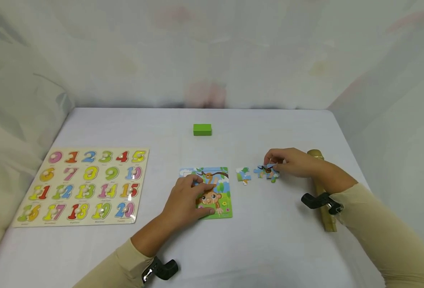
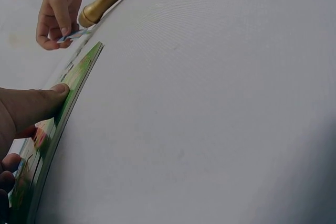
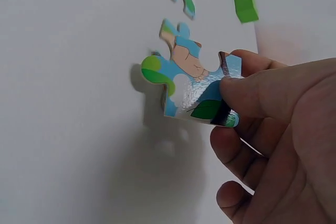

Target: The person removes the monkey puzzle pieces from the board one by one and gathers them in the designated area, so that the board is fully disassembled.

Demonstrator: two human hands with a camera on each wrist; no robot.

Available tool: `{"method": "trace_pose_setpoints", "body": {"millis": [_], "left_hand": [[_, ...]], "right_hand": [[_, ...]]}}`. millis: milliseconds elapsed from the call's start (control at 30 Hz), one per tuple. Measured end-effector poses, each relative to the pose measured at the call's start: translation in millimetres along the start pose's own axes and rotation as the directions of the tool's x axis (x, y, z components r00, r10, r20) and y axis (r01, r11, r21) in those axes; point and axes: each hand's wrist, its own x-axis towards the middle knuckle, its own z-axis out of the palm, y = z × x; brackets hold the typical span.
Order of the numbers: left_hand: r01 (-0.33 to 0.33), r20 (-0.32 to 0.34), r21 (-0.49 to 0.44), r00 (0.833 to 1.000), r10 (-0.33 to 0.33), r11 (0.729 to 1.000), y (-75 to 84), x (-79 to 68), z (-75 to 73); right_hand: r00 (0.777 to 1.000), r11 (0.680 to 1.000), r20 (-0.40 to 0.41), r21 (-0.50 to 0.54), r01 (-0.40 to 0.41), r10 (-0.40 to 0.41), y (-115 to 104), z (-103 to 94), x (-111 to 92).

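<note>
A square jigsaw board (image 1: 225, 202) with a monkey picture lies near the middle of the table. My left hand (image 1: 184, 199) rests on it with spread fingers, the thumb (image 2: 44, 103) near its front edge and the palm hiding its left part. To the board's right, my right hand (image 1: 295, 162) pinches a jigsaw piece (image 3: 202, 90) between thumb and fingers. The held piece is blue with a green leaf and a brown branch, tilted above the table. Beneath it in the right wrist view lies another piece (image 3: 169, 32), partly hidden. A loose piece (image 1: 243, 175) lies between board and hand.
A number board (image 1: 86, 190) with colourful figures lies on the left of the table. At the back stands a green block (image 1: 202, 130). A bamboo-like stick (image 1: 328, 218) lies under the right forearm. A white cloth covers the table (image 1: 262, 248).
</note>
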Motion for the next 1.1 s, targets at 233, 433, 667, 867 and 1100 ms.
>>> {"method": "trace_pose_setpoints", "body": {"millis": [233,433,667,867,1100], "left_hand": [[0.015,0.012,-0.011,1.000,-0.015,1.000,1.1,-0.7,-1.9],[0.018,0.014,-0.017,1.000,-0.018,1.000,1.6,-0.7,-1.5],[0.032,0.021,-0.013,0.999,-0.031,0.999,3.6,-1.0,-2.2],[0.028,0.025,-0.013,0.999,-0.027,1.000,4.0,-0.9,-2.0],[0.030,0.022,-0.016,0.999,-0.030,0.999,4.0,-1.1,-2.0]], "right_hand": [[0.998,0.998,0.014,-0.038,-0.053,0.053,8.2,-9.1,-10.4],[0.998,0.991,0.015,-0.123,-0.060,0.063,9.3,-10.8,-15.2],[0.998,0.988,0.009,-0.138,-0.068,0.070,14.1,-7.7,-15.6],[0.999,0.986,-0.029,-0.160,-0.048,0.044,18.4,-1.4,-16.1],[0.998,0.984,-0.055,-0.169,-0.048,0.040,21.1,3.8,-14.5]]}}
